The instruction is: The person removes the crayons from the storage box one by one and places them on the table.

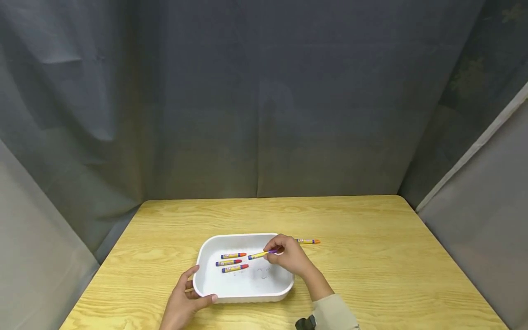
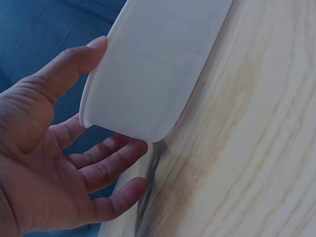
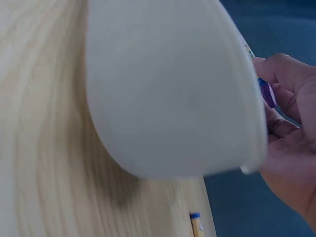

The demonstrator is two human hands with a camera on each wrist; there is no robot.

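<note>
A white plastic tray [image 1: 224,288] stands on the table. Its near left corner is held by my left hand [image 1: 184,297], thumb at the front rim and fingers along the left side; the left wrist view shows the fingertips against the tray's outer wall [image 2: 148,74]. Over the right half of the tray, my right hand [image 1: 290,255] pinches a purple-tipped crayon [image 1: 257,255] in a yellow wrapper. Its purple end [image 3: 267,94] shows between the fingers in the right wrist view. Three crayons lie inside at the left: an orange-red one [image 1: 233,255], a red one [image 1: 228,262] and another red one [image 1: 235,268].
An orange-tipped crayon [image 1: 310,241] lies on the wooden table [image 1: 371,270] behind the right hand, outside the tray. Small face-like marks show on the tray floor. A dark grey curtain [image 1: 264,114] hangs behind the table.
</note>
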